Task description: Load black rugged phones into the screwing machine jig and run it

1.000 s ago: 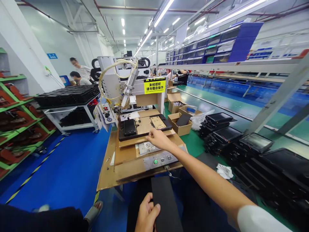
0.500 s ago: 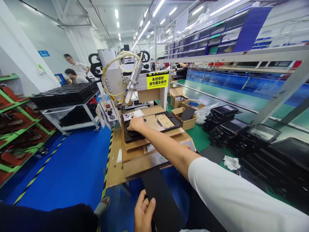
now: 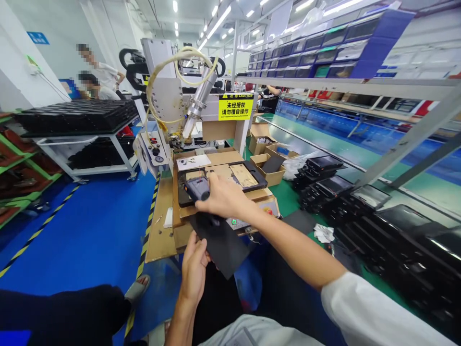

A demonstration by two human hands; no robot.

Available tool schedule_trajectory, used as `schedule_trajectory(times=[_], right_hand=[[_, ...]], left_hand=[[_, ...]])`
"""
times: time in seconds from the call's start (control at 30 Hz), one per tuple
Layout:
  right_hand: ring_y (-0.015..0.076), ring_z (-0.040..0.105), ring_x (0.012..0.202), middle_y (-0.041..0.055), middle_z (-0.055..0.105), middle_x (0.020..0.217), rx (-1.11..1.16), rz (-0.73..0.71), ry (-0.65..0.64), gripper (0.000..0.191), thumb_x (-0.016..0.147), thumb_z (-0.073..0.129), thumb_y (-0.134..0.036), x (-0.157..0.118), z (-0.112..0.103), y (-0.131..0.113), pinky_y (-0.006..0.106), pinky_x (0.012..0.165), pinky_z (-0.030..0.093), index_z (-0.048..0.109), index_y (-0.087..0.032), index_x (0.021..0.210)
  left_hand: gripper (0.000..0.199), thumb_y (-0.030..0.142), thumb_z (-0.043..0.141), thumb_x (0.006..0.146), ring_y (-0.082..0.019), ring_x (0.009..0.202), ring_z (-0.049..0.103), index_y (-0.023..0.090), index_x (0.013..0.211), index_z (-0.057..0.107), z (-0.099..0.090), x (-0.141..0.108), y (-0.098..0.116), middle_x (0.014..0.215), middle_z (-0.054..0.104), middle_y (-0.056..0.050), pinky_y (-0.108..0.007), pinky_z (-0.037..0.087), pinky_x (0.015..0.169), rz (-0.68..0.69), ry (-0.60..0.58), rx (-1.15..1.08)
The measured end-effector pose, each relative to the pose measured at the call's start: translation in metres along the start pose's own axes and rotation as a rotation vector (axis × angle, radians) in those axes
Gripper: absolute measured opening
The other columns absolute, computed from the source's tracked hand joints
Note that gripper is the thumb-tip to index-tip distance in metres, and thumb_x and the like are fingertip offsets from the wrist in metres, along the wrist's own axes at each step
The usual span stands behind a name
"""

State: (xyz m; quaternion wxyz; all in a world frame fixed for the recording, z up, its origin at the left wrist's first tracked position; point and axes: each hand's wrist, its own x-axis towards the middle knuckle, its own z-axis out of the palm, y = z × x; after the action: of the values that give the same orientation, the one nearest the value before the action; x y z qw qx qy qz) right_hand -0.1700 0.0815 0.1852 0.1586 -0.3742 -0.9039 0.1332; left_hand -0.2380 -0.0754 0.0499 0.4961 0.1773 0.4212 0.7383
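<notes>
My right hand (image 3: 224, 196) grips a dark grey handheld device (image 3: 197, 188) by its right side, above the left part of a black fixture (image 3: 256, 179). Nearer to me, my left hand (image 3: 194, 264) is closed on the edge of a flat black sheet (image 3: 225, 247), which is tilted below the fixture. The fixture lies on cardboard (image 3: 223, 157) on the machine's bed. Behind it, a white sheet (image 3: 192, 162) bears small dark pieces. A silver dispensing cylinder (image 3: 198, 108) hangs over the back of the bed.
Open cardboard boxes (image 3: 268, 169) stand right of the machine. Stacks of black framed parts (image 3: 324, 187) lie farther right, under a metal rack (image 3: 406, 139). A cart (image 3: 81, 139) with black trays is at the left. A person's foot (image 3: 139, 288) is at the lower left.
My right hand has lifted, now with the dark grey device in its grip, and has come nearer. My left hand and the black sheet have moved up and left; the sheet has turned.
</notes>
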Motion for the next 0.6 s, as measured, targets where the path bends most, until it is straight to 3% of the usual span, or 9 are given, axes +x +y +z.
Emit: schedule_trajectory(times=[0.1,0.2,0.33,0.43,0.6], right_hand=[[0.0287,0.064,0.094,0.0106,0.064,0.11,-0.036,0.013,-0.006,0.058,0.078,0.069,-0.059,-0.077,0.007,0.008,0.036,0.077,0.048,0.049,-0.02,0.116],[0.0273,0.063,0.094,0.0091,0.063,0.108,-0.06,0.111,0.028,0.048,0.078,0.07,-0.055,-0.131,0.022,0.017,0.034,0.071,0.048,0.047,-0.023,0.106],[0.0279,0.06,0.098,0.0095,0.062,0.107,-0.058,0.25,0.061,0.045,0.081,0.069,-0.056,-0.171,0.031,0.034,0.034,0.068,0.048,0.047,-0.023,0.101],[0.0281,0.06,0.099,0.0096,0.063,0.107,0.012,0.312,0.049,0.05,0.079,0.073,-0.058,-0.196,0.02,0.052,0.035,0.071,0.048,0.05,-0.022,0.105],[0.0219,0.062,0.1,0.0098,0.064,0.125,0.475,0.511,0.17,0.063,0.091,0.063,-0.063,-0.25,0.001,0.105,0.036,0.086,0.049,0.049,-0.024,0.138]], left_hand=[[0.057,0.04,0.068,0.093,-0.022,0.103,0.073,0.024,0.146,0.055,0.014,0.002,-0.009,0.129,0.072,-0.01,-0.033,0.059,0.09,0.039,-0.031,-0.074],[0.053,0.042,0.063,0.097,-0.023,0.12,0.067,0.024,0.146,0.055,0.025,-0.006,-0.025,0.136,0.069,-0.01,-0.03,0.057,0.097,0.018,-0.076,-0.04],[0.056,0.041,0.063,0.098,-0.023,0.135,0.057,0.03,0.151,0.048,0.038,-0.02,-0.054,0.144,0.064,-0.007,-0.028,0.052,0.105,-0.113,-0.158,0.035],[0.058,0.041,0.062,0.098,-0.023,0.134,0.059,0.03,0.152,0.046,0.049,-0.027,-0.073,0.143,0.064,-0.008,-0.032,0.052,0.108,-0.204,-0.215,0.039],[0.051,0.04,0.059,0.1,-0.024,0.131,0.061,0.028,0.148,0.052,0.078,-0.036,-0.092,0.143,0.064,-0.009,-0.035,0.052,0.109,-0.335,-0.329,0.013]])
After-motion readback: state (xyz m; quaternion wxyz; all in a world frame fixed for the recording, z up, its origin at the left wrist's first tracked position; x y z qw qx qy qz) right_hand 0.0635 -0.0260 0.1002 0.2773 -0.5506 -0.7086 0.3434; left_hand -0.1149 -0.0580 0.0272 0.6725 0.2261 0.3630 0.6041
